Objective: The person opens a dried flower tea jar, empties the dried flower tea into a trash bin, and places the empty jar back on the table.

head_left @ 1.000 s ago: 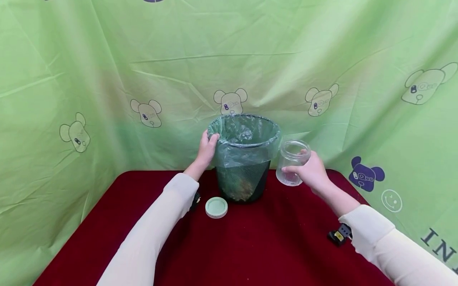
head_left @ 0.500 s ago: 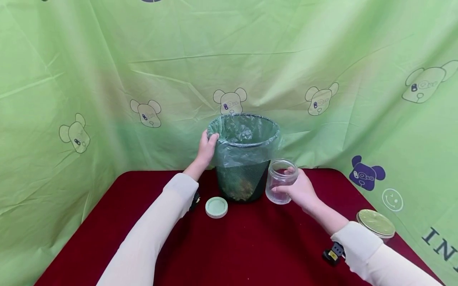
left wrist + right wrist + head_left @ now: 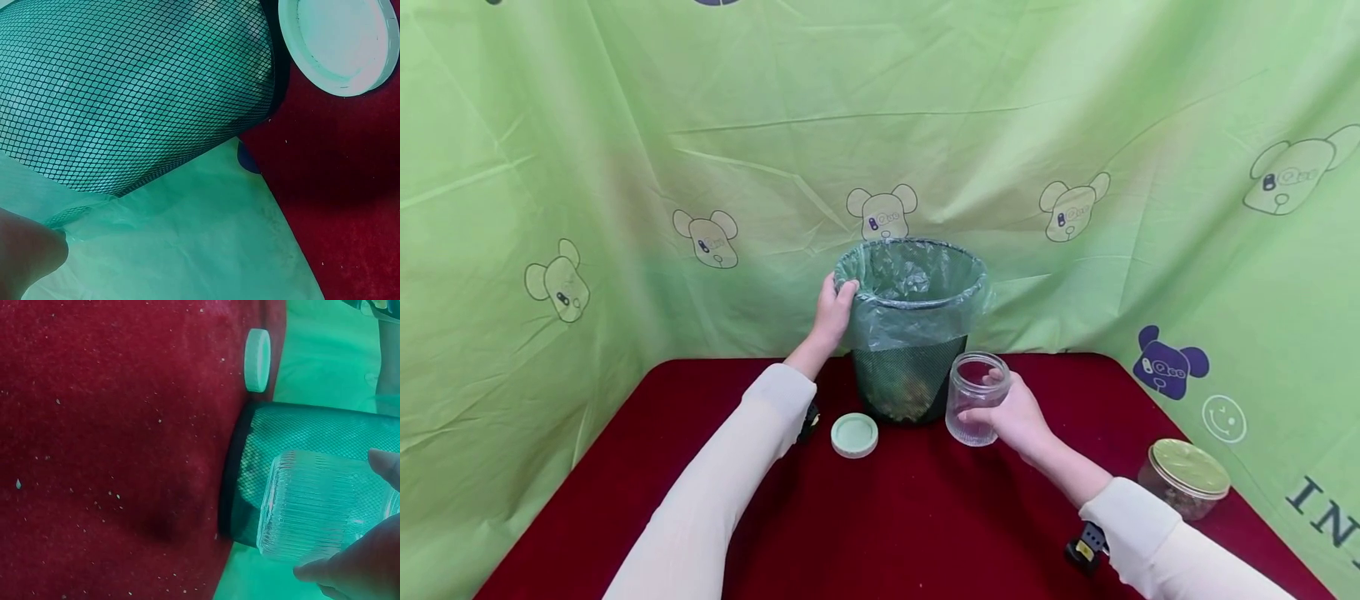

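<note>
My left hand (image 3: 834,308) grips the left rim of a black mesh trash can (image 3: 901,383), its thumb over the green plastic bag (image 3: 910,321) that lines it. Just right of the can's base, my right hand (image 3: 1017,417) holds a clear ribbed glass jar (image 3: 973,404) upright, fingers and thumb around its side. No contents show inside the jar. In the right wrist view the jar (image 3: 312,506) is held off the red cloth, in front of the can. A pale green lid (image 3: 853,435) lies on the cloth in front of the can.
A second jar (image 3: 1183,483) with a gold-green lid and dark contents stands at the table's right edge, beside my right sleeve. Small crumbs dot the red cloth (image 3: 125,425). A green printed curtain (image 3: 760,167) hangs behind the table.
My right hand has brought the glass jar down and to the left, from beside the can's rim to near its base. My left hand stays on the rim.
</note>
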The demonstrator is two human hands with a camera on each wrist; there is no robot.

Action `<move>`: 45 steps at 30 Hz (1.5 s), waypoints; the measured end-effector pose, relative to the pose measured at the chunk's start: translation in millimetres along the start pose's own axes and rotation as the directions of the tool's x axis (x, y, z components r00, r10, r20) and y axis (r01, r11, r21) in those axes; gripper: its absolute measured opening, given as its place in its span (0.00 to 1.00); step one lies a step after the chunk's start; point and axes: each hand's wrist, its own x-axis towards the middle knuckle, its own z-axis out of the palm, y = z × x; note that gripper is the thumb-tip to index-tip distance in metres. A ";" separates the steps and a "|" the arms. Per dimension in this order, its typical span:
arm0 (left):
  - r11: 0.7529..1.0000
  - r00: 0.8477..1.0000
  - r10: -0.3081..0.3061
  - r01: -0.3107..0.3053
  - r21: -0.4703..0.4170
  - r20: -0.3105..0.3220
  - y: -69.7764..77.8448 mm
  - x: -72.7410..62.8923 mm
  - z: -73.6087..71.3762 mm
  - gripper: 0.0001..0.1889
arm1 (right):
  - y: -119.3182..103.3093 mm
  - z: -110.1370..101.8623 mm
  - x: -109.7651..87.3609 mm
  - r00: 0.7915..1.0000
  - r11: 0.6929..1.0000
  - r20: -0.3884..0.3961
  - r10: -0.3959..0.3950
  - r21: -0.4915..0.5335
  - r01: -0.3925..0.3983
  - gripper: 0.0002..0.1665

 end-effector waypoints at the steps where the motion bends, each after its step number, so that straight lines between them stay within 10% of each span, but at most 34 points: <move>1: 1.000 1.000 -0.001 0.001 0.001 -0.001 0.1 -0.1 0.0 0.30 | 0.5 1.1 -0.4 1.000 1.000 -0.001 0.003 0.004 -0.003 0.50; 45: 1.000 1.000 -0.018 0.018 -0.004 0.013 -1.9 0.4 -0.5 0.30 | 48.9 16.0 14.4 1.000 0.999 -0.007 0.030 0.021 -0.029 0.50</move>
